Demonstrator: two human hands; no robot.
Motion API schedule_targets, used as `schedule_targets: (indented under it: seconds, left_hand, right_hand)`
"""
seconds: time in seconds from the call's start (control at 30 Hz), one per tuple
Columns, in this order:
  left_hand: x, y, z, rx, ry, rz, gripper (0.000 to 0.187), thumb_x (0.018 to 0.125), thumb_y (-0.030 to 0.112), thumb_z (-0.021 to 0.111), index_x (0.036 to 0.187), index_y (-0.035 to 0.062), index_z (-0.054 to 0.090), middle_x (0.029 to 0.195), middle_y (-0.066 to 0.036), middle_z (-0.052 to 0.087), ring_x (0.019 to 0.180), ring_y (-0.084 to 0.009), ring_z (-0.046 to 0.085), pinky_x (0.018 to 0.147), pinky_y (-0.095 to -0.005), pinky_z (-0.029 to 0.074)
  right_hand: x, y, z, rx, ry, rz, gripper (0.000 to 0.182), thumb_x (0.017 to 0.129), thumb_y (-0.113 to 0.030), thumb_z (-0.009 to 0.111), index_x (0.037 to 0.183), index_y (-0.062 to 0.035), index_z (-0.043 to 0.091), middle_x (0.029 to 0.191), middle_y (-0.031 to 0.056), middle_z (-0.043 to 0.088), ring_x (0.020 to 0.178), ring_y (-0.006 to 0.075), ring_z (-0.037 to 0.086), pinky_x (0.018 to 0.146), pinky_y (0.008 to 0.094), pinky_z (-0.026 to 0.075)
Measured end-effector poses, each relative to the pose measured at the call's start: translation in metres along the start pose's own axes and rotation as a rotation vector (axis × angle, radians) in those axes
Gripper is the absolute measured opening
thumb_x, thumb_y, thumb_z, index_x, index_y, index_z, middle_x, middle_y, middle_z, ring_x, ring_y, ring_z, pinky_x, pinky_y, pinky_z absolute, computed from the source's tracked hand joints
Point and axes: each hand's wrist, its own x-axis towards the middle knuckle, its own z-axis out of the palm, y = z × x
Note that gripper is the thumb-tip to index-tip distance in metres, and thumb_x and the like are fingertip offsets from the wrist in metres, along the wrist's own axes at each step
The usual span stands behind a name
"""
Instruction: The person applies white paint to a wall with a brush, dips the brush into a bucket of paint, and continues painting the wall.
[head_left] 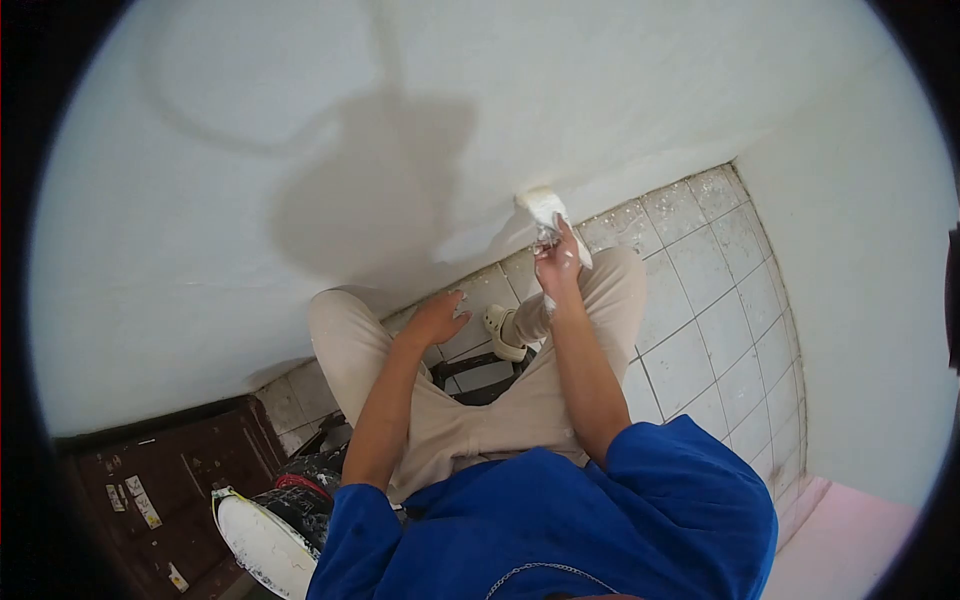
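Observation:
My right hand (558, 262) is closed around a white-coated brush (547, 208), whose pale bristle end touches the lower part of the white wall (620, 90). White smears mark the fingers of this hand. My left hand (438, 318) hangs over my left knee with its fingers apart and nothing in them. It has small white spots on the fingertips.
Below the wall runs a tiled floor (700, 290) with white spatters. A dark stool (490, 385) is under me. At the lower left stand a white-smeared bucket (265, 545) and a brown door-like panel (170, 500). Another wall (870, 300) rises at the right.

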Motion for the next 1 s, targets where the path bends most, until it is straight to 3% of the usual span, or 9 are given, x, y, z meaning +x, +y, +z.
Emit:
schedule_targets:
  seconds: [0.07,0.17,0.3,0.4,0.53,0.63,0.67,0.8,1.0]
  left_hand:
    - [0.000,0.001,0.002,0.009,0.002,-0.009,0.042,0.087,0.033,0.053,0.114,0.0008,0.049,0.105,-0.022,0.057,0.101,-0.0373,0.054,0.086,-0.0444,0.043]
    - [0.001,0.001,0.005,0.019,0.085,0.052,0.037,0.086,0.029,0.056,0.107,-0.0013,0.050,0.100,-0.022,0.057,0.093,-0.0367,0.055,0.080,-0.0428,0.044]
    - [0.006,0.006,0.006,-0.006,0.009,0.026,0.040,0.086,0.030,0.055,0.110,-0.0007,0.050,0.103,-0.022,0.057,0.097,-0.0371,0.054,0.083,-0.0435,0.044]
    - [0.004,0.001,0.002,0.006,0.003,0.004,0.042,0.087,0.032,0.053,0.113,0.0011,0.049,0.108,-0.023,0.056,0.102,-0.0377,0.053,0.086,-0.0441,0.043]
    - [-0.005,0.000,-0.003,-0.010,0.022,-0.021,0.043,0.087,0.033,0.053,0.116,0.0016,0.049,0.108,-0.022,0.056,0.102,-0.0377,0.053,0.087,-0.0439,0.043]
    - [-0.001,-0.002,-0.003,0.000,0.025,-0.026,0.044,0.087,0.033,0.052,0.117,0.0012,0.048,0.109,-0.022,0.056,0.104,-0.0371,0.053,0.088,-0.0435,0.043]
    - [0.000,-0.002,-0.002,0.008,0.020,-0.025,0.045,0.087,0.033,0.052,0.118,0.0010,0.047,0.110,-0.022,0.055,0.104,-0.0368,0.053,0.088,-0.0433,0.043]
    - [-0.001,0.001,0.004,-0.015,0.046,0.016,0.041,0.086,0.030,0.055,0.113,-0.0007,0.049,0.101,-0.022,0.057,0.097,-0.0370,0.054,0.084,-0.0425,0.043]
    - [0.002,-0.004,0.008,0.006,0.043,0.036,0.043,0.086,0.031,0.056,0.114,-0.0008,0.049,0.103,-0.022,0.057,0.098,-0.0371,0.054,0.084,-0.0422,0.043]
  right_hand:
    - [-0.038,-0.013,0.019,0.089,-0.110,-0.086,0.023,0.086,-0.019,0.063,0.104,-0.0055,0.056,0.085,0.0011,0.060,0.068,0.0098,0.054,0.056,0.0222,0.041]
    - [-0.040,-0.009,0.017,0.062,-0.136,-0.148,0.023,0.087,-0.018,0.061,0.106,-0.0072,0.056,0.087,0.0007,0.061,0.067,0.0096,0.055,0.054,0.0217,0.043]
    - [0.040,0.049,-0.047,-0.179,0.231,0.007,0.018,0.084,-0.021,0.065,0.095,-0.0095,0.057,0.076,-0.0006,0.057,0.060,0.0110,0.051,0.049,0.0236,0.039]
    - [0.052,0.063,-0.047,-0.197,0.333,0.103,0.023,0.081,-0.020,0.068,0.096,-0.0075,0.056,0.078,0.0004,0.056,0.060,0.0104,0.051,0.049,0.0249,0.039]
    - [0.001,0.028,-0.009,-0.075,0.019,0.086,0.022,0.085,-0.019,0.064,0.100,-0.0048,0.055,0.082,0.0013,0.058,0.063,0.0098,0.051,0.050,0.0236,0.039]
    - [-0.045,0.010,0.020,0.055,-0.169,-0.006,0.019,0.086,-0.024,0.062,0.097,-0.0087,0.057,0.079,0.0009,0.058,0.062,0.0100,0.052,0.054,0.0230,0.042]
    - [-0.058,0.005,0.029,0.055,-0.208,-0.060,0.024,0.088,-0.024,0.060,0.103,-0.0057,0.055,0.085,0.0014,0.059,0.066,0.0096,0.052,0.055,0.0227,0.040]
    - [-0.019,0.025,0.002,-0.021,-0.133,-0.111,0.026,0.086,-0.023,0.064,0.106,-0.0089,0.055,0.090,-0.0005,0.059,0.073,0.0091,0.053,0.061,0.0229,0.041]
    - [0.027,0.059,-0.031,-0.197,0.324,-0.089,0.024,0.079,-0.021,0.069,0.099,-0.0123,0.058,0.089,-0.0003,0.060,0.070,0.0109,0.054,0.055,0.0262,0.040]
